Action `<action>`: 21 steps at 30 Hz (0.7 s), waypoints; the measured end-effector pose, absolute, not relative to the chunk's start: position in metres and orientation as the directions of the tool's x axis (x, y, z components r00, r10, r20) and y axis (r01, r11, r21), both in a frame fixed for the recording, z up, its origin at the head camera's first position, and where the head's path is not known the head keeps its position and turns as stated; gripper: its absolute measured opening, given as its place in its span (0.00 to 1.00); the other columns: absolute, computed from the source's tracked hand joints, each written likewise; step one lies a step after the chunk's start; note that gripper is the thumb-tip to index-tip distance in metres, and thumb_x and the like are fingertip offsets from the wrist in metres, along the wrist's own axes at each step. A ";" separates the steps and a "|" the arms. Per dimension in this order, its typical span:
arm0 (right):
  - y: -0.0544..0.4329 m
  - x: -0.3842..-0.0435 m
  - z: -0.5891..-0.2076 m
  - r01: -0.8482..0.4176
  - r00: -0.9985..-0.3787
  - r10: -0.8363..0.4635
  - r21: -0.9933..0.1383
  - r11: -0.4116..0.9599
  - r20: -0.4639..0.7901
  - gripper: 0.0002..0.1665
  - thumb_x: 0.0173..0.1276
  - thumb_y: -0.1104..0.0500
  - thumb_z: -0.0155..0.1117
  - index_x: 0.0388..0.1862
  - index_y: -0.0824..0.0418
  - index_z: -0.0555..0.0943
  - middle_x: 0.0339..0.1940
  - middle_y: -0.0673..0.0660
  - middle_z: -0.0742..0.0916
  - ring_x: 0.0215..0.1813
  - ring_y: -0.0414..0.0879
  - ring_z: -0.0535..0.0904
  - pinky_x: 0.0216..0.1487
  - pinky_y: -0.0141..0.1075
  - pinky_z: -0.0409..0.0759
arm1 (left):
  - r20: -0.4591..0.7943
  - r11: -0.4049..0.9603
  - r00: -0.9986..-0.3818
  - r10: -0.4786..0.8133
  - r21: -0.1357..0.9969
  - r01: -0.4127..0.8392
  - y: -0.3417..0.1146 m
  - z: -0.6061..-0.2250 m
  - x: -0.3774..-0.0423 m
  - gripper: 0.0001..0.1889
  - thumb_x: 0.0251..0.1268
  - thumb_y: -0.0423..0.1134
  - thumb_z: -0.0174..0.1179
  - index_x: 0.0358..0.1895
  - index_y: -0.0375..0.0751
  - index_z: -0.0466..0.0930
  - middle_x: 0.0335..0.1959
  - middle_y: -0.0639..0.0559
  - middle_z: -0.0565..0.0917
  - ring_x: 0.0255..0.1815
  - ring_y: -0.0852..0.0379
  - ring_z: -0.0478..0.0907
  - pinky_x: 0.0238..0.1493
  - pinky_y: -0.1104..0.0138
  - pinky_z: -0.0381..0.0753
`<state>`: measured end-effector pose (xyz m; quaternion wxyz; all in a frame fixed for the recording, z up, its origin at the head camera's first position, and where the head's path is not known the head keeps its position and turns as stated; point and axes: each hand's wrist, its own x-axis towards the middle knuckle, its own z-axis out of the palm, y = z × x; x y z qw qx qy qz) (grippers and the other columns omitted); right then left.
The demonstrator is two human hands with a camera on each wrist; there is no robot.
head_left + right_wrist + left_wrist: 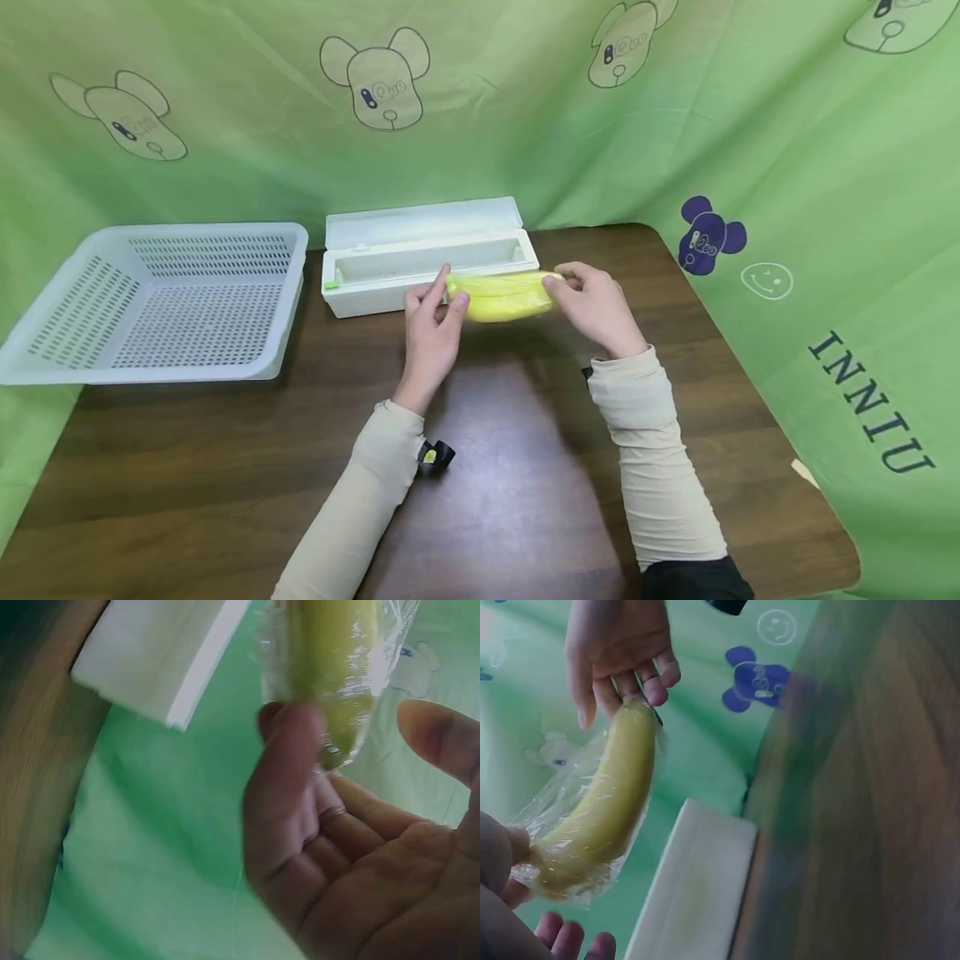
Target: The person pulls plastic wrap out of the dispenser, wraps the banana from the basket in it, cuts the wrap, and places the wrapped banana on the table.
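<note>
A yellow banana (pixel 510 296) wrapped in clear cling film is held up off the table, lying roughly level in the head view. My left hand (pixel 433 333) pinches its left end between thumb and fingers; the film bunches there in the left wrist view. At the other end, my right hand (pixel 597 307) touches the film with bent fingertips (pixel 289 742), its thumb standing apart from the banana. Just behind the banana stands a long white box (pixel 375 298) with its lid raised, a green piece (pixel 332 285) at its left corner.
A pale plastic basket (pixel 281 342) with slotted sides stands on the left of the brown wooden table (pixel 517 500). A green printed curtain (pixel 495 142) hangs round the back and sides. Near the right edge lies a small pale strip (pixel 805 472).
</note>
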<state>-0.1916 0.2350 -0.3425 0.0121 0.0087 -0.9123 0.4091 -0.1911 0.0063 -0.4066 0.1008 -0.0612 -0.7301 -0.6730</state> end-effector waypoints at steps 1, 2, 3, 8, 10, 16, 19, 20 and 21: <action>0.237 -0.193 -0.342 -0.019 -1.000 0.002 -0.720 0.694 0.027 0.31 0.76 0.46 0.56 0.66 0.68 0.76 0.47 0.65 0.86 0.44 0.55 0.82 0.47 0.47 0.76 | 0.220 0.092 -0.975 -0.033 0.972 0.216 0.010 -0.408 -0.192 0.29 0.76 0.41 0.60 0.76 0.42 0.65 0.55 0.42 0.65 0.49 0.49 0.81 0.52 0.66 0.80; 0.239 -0.195 -0.343 -0.010 -1.000 0.009 -0.699 0.715 0.024 0.33 0.76 0.45 0.55 0.66 0.69 0.76 0.48 0.66 0.86 0.47 0.56 0.81 0.50 0.49 0.76 | 0.210 0.086 -0.978 -0.017 0.974 0.208 0.014 -0.409 -0.192 0.30 0.75 0.41 0.60 0.76 0.41 0.64 0.55 0.41 0.65 0.53 0.48 0.80 0.54 0.66 0.80; 0.242 -0.196 -0.344 0.000 -1.000 0.016 -0.679 0.734 0.017 0.34 0.76 0.44 0.55 0.66 0.69 0.75 0.51 0.67 0.85 0.51 0.58 0.80 0.53 0.50 0.75 | 0.200 0.084 -0.980 0.002 0.976 0.200 0.017 -0.411 -0.193 0.32 0.75 0.41 0.60 0.77 0.40 0.62 0.57 0.40 0.66 0.56 0.48 0.78 0.57 0.65 0.79; 0.259 -0.201 -0.357 0.083 -0.997 0.057 -0.631 0.771 -0.061 0.38 0.76 0.42 0.52 0.68 0.74 0.72 0.62 0.72 0.80 0.64 0.65 0.74 0.65 0.56 0.70 | 0.135 0.119 -0.980 0.146 0.981 0.153 0.034 -0.424 -0.192 0.37 0.76 0.46 0.57 0.80 0.38 0.52 0.69 0.38 0.64 0.66 0.46 0.70 0.65 0.55 0.73; 0.265 -0.202 -0.364 0.113 -0.993 0.080 -0.616 0.780 -0.081 0.39 0.76 0.43 0.52 0.68 0.75 0.71 0.65 0.73 0.78 0.67 0.67 0.71 0.67 0.56 0.68 | 0.115 0.132 -0.970 0.216 0.980 0.146 0.038 -0.428 -0.190 0.38 0.77 0.46 0.56 0.81 0.39 0.49 0.72 0.37 0.62 0.67 0.45 0.69 0.66 0.52 0.71; 0.275 -0.205 -0.385 0.181 -0.982 0.122 -0.561 0.808 -0.141 0.42 0.77 0.43 0.50 0.72 0.79 0.64 0.69 0.76 0.71 0.71 0.70 0.65 0.70 0.58 0.64 | 0.015 0.105 -0.914 0.405 0.993 0.063 0.040 -0.439 -0.188 0.43 0.73 0.39 0.60 0.83 0.44 0.42 0.79 0.39 0.56 0.74 0.41 0.62 0.71 0.48 0.62; 0.276 -0.208 -0.391 0.193 -0.979 0.118 -0.554 0.810 -0.169 0.44 0.77 0.43 0.49 0.73 0.79 0.61 0.71 0.77 0.69 0.73 0.71 0.62 0.72 0.57 0.61 | -0.035 0.097 -0.890 0.455 0.995 0.010 0.038 -0.442 -0.187 0.45 0.73 0.38 0.60 0.83 0.47 0.39 0.80 0.41 0.53 0.76 0.40 0.58 0.73 0.48 0.58; 0.276 -0.209 -0.392 0.193 -0.978 0.116 -0.556 0.809 -0.172 0.44 0.77 0.43 0.49 0.74 0.79 0.60 0.72 0.77 0.68 0.73 0.71 0.61 0.72 0.57 0.61 | -0.048 0.089 -0.883 0.468 0.996 -0.007 0.038 -0.443 -0.187 0.45 0.74 0.38 0.60 0.83 0.48 0.38 0.81 0.42 0.51 0.76 0.40 0.57 0.74 0.49 0.58; 0.276 -0.210 -0.393 0.192 -0.978 0.113 -0.557 0.808 -0.173 0.44 0.77 0.43 0.49 0.74 0.78 0.60 0.72 0.77 0.68 0.74 0.71 0.61 0.72 0.57 0.60 | -0.056 0.076 -0.876 0.479 0.997 -0.022 0.037 -0.444 -0.187 0.45 0.74 0.38 0.59 0.83 0.49 0.37 0.81 0.42 0.50 0.77 0.40 0.57 0.74 0.49 0.57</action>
